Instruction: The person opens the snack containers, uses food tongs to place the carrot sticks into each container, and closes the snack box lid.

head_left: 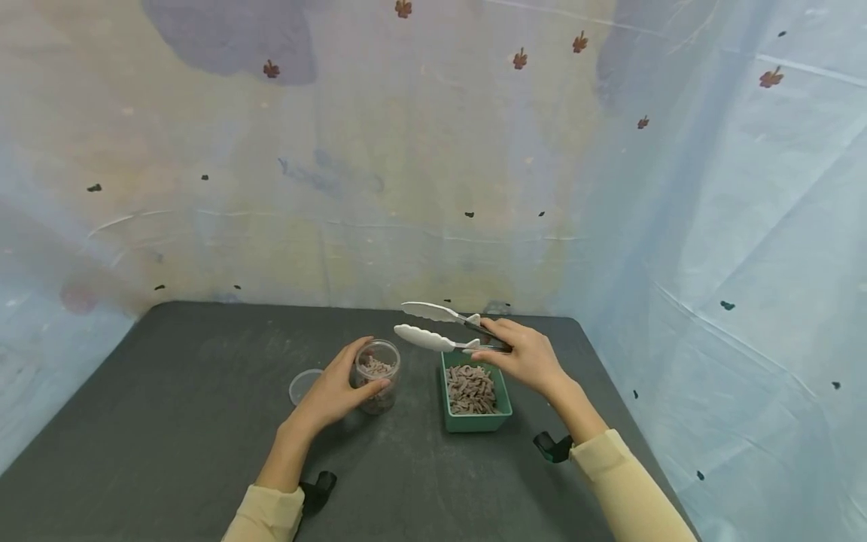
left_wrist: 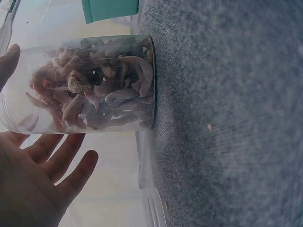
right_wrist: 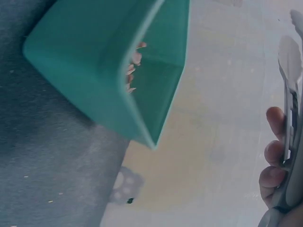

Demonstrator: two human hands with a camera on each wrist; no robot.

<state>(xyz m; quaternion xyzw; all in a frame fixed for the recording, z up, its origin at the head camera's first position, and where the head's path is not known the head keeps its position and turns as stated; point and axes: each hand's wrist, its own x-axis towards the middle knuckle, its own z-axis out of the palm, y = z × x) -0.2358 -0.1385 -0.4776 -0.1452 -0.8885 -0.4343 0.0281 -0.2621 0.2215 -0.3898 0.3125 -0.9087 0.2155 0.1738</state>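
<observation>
In the head view my left hand [head_left: 330, 393] holds a clear plastic jar [head_left: 378, 367] standing uncapped on the dark table, thumb on the near side and fingers around the far side. Brownish curled strips [left_wrist: 94, 90] fill much of the jar in the left wrist view. My right hand [head_left: 524, 355] grips tongs [head_left: 425, 338] with white scalloped tips and dark handles. Their tips are spread apart, with nothing between them, above and left of a green rectangular container [head_left: 477, 424]. Similar brownish strips [head_left: 470, 390] lie in that container, below the right hand.
A clear round lid [head_left: 305, 385] lies on the table [head_left: 203, 421] behind the left hand, left of the jar. Small crumbs dot the surface. A patterned plastic sheet [head_left: 379, 150] hangs behind the table and along its right side.
</observation>
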